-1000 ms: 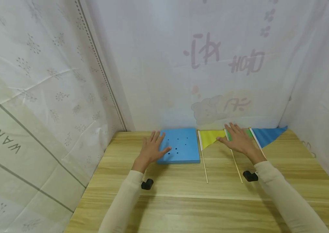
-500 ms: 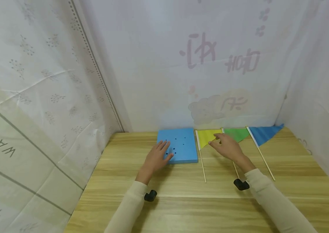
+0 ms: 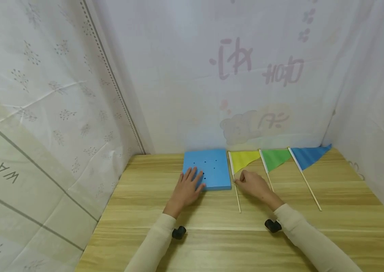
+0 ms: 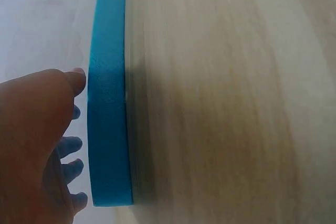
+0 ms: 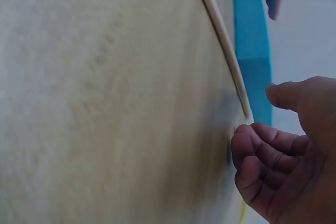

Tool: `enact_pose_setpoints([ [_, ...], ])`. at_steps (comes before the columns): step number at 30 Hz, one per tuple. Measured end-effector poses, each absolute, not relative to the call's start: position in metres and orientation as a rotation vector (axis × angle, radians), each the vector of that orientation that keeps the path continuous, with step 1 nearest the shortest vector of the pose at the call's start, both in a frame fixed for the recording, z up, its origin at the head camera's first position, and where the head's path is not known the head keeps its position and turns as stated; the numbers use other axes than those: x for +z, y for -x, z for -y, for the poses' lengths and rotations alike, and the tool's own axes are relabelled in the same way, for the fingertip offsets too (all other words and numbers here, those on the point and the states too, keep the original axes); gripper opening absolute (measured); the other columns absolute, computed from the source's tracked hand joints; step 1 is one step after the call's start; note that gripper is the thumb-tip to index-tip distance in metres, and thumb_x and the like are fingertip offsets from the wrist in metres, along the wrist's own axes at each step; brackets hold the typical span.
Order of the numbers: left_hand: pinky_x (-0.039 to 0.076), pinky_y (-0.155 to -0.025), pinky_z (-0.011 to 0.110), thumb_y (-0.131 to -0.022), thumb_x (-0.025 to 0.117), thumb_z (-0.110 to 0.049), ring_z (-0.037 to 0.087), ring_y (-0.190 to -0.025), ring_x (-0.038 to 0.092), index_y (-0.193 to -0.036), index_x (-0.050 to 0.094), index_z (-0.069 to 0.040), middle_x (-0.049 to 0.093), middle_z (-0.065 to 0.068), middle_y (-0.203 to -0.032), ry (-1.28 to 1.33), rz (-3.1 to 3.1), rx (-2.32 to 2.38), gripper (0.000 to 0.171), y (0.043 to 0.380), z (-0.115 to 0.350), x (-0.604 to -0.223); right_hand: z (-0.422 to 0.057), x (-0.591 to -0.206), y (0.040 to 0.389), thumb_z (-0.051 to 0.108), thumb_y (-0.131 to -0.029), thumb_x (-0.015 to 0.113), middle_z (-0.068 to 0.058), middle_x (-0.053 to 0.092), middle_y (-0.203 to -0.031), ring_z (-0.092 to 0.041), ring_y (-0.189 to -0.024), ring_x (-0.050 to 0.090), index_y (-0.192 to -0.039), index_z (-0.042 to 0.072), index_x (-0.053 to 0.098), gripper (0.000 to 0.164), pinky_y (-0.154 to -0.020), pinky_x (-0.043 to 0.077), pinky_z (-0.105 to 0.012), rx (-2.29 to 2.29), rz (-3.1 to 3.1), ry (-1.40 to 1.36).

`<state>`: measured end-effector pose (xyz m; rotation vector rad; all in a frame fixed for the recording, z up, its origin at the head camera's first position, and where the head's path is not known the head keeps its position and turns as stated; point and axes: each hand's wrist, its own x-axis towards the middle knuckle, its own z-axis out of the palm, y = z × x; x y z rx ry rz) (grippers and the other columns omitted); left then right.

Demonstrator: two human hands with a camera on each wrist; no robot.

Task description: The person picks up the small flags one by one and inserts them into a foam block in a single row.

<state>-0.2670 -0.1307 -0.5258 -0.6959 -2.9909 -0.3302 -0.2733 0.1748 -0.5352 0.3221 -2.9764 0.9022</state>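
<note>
A blue foam-like block [image 3: 220, 174] with several small holes lies flat near the back of the table. Straight, spread fingers of my left hand [image 3: 186, 189] reach over its front left part; the left wrist view shows the fingertips close above its top face. Right of the block lies a yellow pennant flag [image 3: 243, 160] on a thin wooden stick [image 5: 223, 38]. My right hand [image 3: 254, 186] is at that stick just below the cloth. In the right wrist view its fingers bend beside the stick, with the thumb [image 5: 286, 95] held apart from them.
A green pennant flag [image 3: 275, 158] and a blue pennant flag [image 3: 309, 156] lie in a row farther right, sticks pointing toward me. Patterned curtains [image 3: 178, 94] stand behind and at both sides of the wooden table [image 3: 219, 241].
My right hand has moved left and toward me, from over the green flag to the yellow flag's stick, its fingers bending. My left hand has shifted slightly right and toward me over the block.
</note>
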Motion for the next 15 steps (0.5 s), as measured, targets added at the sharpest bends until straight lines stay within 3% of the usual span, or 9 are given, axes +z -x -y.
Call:
enact_pose_setpoints([
  [8,0.021,-0.131,0.066,-0.115,0.041,-0.049,0.041,-0.164,0.023,-0.168,0.037,-0.017,0.027,0.017,-0.176,0.740,2.990,-0.305,0.062,0.2685,0.1309,-0.5316,-0.1640,-0.5346,0.2713,0.040,-0.101,0.073,-0.002,0.064,-0.074,-0.018,-0.063,0.056,-0.081,0.012,0.062,0.036,-0.054,0.042,-0.031,0.838,3.047,-0.271],
  [12,0.019,-0.132,0.066,-0.115,0.040,-0.050,0.040,-0.165,0.021,-0.169,0.036,-0.019,0.026,0.015,-0.177,0.731,2.997,-0.310,0.062,0.2695,0.1303,-0.5335,-0.1634,-0.5327,0.2705,0.032,-0.100,0.074,-0.001,0.060,-0.071,-0.017,-0.059,0.053,-0.080,0.012,0.060,0.032,-0.052,0.040,-0.030,0.827,3.060,-0.264],
  [15,0.018,-0.132,0.067,-0.114,0.042,-0.050,0.039,-0.165,0.020,-0.169,0.037,-0.021,0.025,0.014,-0.177,0.717,3.007,-0.326,0.062,0.2697,0.1293,-0.5345,-0.1634,-0.5316,0.2704,0.023,-0.099,0.070,0.004,0.048,-0.061,-0.012,-0.053,0.042,-0.069,0.015,0.053,0.036,-0.049,0.031,-0.027,0.845,3.067,-0.252],
])
